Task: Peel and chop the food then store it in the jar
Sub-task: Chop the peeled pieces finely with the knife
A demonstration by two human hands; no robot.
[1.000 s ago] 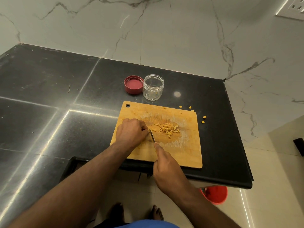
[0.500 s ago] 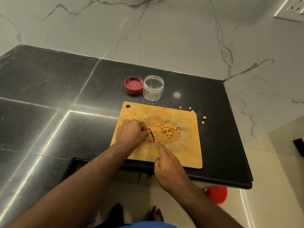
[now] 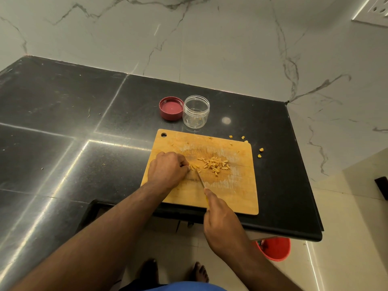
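Black polished stone countertop (image 3: 63, 127) against a marble wall

On it lie a wooden cutting board (image 3: 235, 192) at the front edge, a clear jar (image 3: 196, 114) touching a red lid (image 3: 171, 108) behind it, and scattered yellow bits (image 3: 261, 149) beside the board's right corner

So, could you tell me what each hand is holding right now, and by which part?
The right hand grips the knife by its yellow handle. The left hand pinches a small food piece at its fingertips; the exact hold is hidden.

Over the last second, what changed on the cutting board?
Little: the right hand still holds the knife, blade edging along the food the left hand pins. Chopped pile, jar and lid stayed put.
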